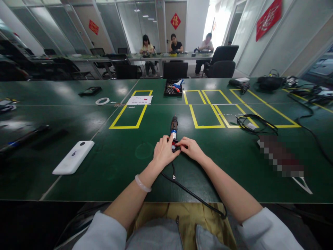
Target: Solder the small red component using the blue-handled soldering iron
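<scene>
A slim corded electric screwdriver [174, 125] lies on the green table in front of me, its tip pointing away. Its inner parts are bare: a dark front end, a blue and silver middle, and red and black pieces near my fingers. My left hand [163, 150] is closed around its rear part from the left, with fingers on top. From the right, the fingertips of my right hand [191, 147] pinch together at the red pieces; whatever they hold is too small to name. A black cord [194, 196] runs towards me, with a ring terminal [174, 177] on a short lead.
A white casing marked 6 [74, 158] lies to the left. Farther back are a tray of bits and tools [173, 88], a paper sheet [139, 100] and a white tape ring [102, 101]. Coiled cable [256, 123] lies right. Several people sit at another table.
</scene>
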### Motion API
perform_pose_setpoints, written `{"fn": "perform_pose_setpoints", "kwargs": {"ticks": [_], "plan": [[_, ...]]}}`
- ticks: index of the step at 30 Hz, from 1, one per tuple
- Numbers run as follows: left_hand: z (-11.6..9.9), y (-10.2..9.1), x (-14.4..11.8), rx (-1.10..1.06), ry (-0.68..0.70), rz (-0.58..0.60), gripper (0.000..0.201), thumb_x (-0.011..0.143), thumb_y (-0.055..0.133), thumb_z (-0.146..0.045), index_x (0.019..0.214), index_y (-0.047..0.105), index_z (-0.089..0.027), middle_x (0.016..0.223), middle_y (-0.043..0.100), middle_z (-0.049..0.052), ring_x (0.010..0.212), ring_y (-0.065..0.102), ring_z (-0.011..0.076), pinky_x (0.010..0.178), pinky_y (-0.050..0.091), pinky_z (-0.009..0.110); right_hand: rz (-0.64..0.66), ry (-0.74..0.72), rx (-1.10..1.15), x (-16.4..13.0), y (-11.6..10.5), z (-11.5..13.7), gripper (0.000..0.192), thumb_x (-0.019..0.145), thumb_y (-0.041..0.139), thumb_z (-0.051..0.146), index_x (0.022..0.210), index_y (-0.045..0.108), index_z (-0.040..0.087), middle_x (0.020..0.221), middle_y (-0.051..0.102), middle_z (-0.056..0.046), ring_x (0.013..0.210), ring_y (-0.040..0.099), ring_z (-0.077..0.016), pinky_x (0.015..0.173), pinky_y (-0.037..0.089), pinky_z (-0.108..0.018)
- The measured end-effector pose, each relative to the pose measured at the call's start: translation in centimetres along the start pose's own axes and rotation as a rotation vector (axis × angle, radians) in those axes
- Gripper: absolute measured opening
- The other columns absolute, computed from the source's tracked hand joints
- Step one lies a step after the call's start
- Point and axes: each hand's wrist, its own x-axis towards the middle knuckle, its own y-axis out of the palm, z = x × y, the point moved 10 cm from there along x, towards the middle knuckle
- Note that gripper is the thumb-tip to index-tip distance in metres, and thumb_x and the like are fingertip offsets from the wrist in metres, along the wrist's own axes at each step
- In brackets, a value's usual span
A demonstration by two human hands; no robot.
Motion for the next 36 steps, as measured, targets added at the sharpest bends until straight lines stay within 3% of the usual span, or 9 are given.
{"fn": "perform_pose_setpoints", "kwargs": {"ticks": [9, 16, 21, 27, 32, 36], "plan": [[-0.2, -0.4, 0.7, 0.138, -0.068, 0.004, 0.068, 0.086, 0.045, -0.057, 0.142, 0.036, -0.019, 0.107, 0.052, 0.013, 0.098, 0.051, 0.0272, 0.078, 0.04, 0.036, -0.057, 0.06, 0.221, -0.2, 0.0, -1.5, 0.035, 0.079, 0.046, 0.007, 0.103, 0.07, 0.017, 0.085, 0.063, -0.003, 0.076, 0.057, -0.0137, 0.075, 0.045, -0.028], [2.7, -1.4, -0.3, 0.198, -0.038, 0.029, 0.071, 0.084, 0.051, -0.053, 0.145, 0.032, -0.022, 0.111, 0.052, 0.013, 0.098, 0.05, 0.0269, 0.082, 0.039, 0.036, -0.035, 0.148, 0.363, -0.4, 0.3, -2.9, 0.038, 0.077, 0.042, 0.007, 0.106, 0.065, 0.017, 0.074, 0.06, 0.001, 0.068, 0.057, -0.011, 0.07, 0.044, -0.025], [7.8, -3.1, -2.6, 0.298, -0.106, 0.06, 0.07, 0.087, 0.043, -0.055, 0.147, 0.03, -0.02, 0.114, 0.052, 0.015, 0.096, 0.052, 0.0278, 0.081, 0.04, 0.037, -0.014, 0.162, 0.313, -0.4, 0.4, -2.9, 0.038, 0.077, 0.041, 0.007, 0.104, 0.066, 0.017, 0.075, 0.061, 0.001, 0.069, 0.056, -0.011, 0.069, 0.042, -0.024], [16.6, -5.8, -6.2, 0.416, -0.273, 0.098, 0.072, 0.088, 0.03, -0.059, 0.146, 0.033, -0.017, 0.118, 0.051, 0.018, 0.099, 0.053, 0.0328, 0.083, 0.041, 0.041, 0.015, 0.165, 0.283, -0.5, 0.8, -2.7, 0.04, 0.076, 0.04, 0.005, 0.103, 0.067, 0.017, 0.076, 0.063, 0.0, 0.07, 0.057, -0.0113, 0.069, 0.041, -0.023], [23.5, -8.2, -9.1, 0.48, -0.407, 0.096, 0.074, 0.086, 0.032, -0.062, 0.144, 0.035, -0.018, 0.119, 0.053, 0.019, 0.101, 0.053, 0.0362, 0.086, 0.04, 0.045, 0.023, 0.172, 0.272, -0.5, 0.7, -2.3, 0.038, 0.076, 0.041, 0.005, 0.101, 0.068, 0.016, 0.075, 0.063, 0.0, 0.069, 0.057, -0.0115, 0.067, 0.041, -0.023], [27.4, -9.9, -10.8, 0.535, -0.472, 0.086, 0.072, 0.083, 0.038, -0.063, 0.142, 0.038, -0.022, 0.119, 0.056, 0.015, 0.103, 0.052, 0.0374, 0.09, 0.037, 0.049, 0.024, 0.172, 0.269, -0.4, 0.7, -2.2, 0.036, 0.076, 0.042, 0.006, 0.099, 0.068, 0.015, 0.075, 0.064, -0.001, 0.07, 0.057, -0.0118, 0.067, 0.041, -0.023]]}}
